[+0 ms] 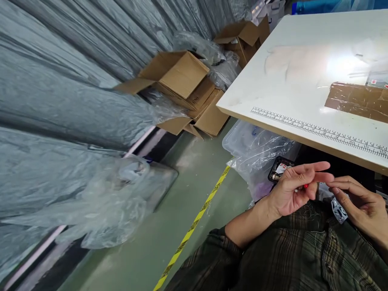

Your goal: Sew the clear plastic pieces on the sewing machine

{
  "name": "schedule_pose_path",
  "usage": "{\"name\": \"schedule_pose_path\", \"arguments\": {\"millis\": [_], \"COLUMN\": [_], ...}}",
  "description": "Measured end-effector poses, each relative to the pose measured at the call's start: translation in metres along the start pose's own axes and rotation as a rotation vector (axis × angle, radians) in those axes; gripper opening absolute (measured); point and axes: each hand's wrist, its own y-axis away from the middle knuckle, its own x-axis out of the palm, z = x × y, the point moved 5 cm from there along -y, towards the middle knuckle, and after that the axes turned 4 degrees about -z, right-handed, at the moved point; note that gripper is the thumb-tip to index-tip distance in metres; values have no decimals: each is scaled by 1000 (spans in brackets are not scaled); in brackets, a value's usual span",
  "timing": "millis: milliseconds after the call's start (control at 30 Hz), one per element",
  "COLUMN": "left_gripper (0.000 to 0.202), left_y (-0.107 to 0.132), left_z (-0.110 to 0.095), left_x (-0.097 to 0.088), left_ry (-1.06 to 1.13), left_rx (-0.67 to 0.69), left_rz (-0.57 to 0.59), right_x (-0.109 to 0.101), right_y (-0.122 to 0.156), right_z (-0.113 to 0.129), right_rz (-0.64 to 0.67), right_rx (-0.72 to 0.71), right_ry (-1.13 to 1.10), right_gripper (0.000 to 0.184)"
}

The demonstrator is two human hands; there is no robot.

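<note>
Left hand curls round a small red object; right hand at its fingertips, grip unclear; steadiness would help.

at the lower right of the frame, the left hand has two fingers stretched out and the others curled around a small red object (perhaps a bead, though it is too small to be sure). the right hand brings its fingertips close to the left's. just behind the left hand sits a black tray. a white table printed with a ruler scale fills the upper right; open cardboard boxes stand at upper centre, and grey sheeting covers the upper left.
</note>
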Motion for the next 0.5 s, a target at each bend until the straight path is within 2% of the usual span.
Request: {"name": "schedule_pose_path", "arguments": {"millis": [100,200,367,500], "left_gripper": [25,32,49,35], "left_y": [7,8,2,2], "left_z": [0,-1,6,18], "left_x": [16,28,34,40], "left_ry": [24,43,74,91], "left_rx": [-38,-45,-56,-66], "left_rz": [136,183,69,0], "right_x": [-3,-6,-12,-16], "right_y": [1,0,2,10], "right_z": [0,5,16,12], "right_rz": [-42,-77,-145,-137], "right_rx": [46,82,92,111], "right_ry": [18,33,52,94], "right_gripper": [15,25,23,22]}}
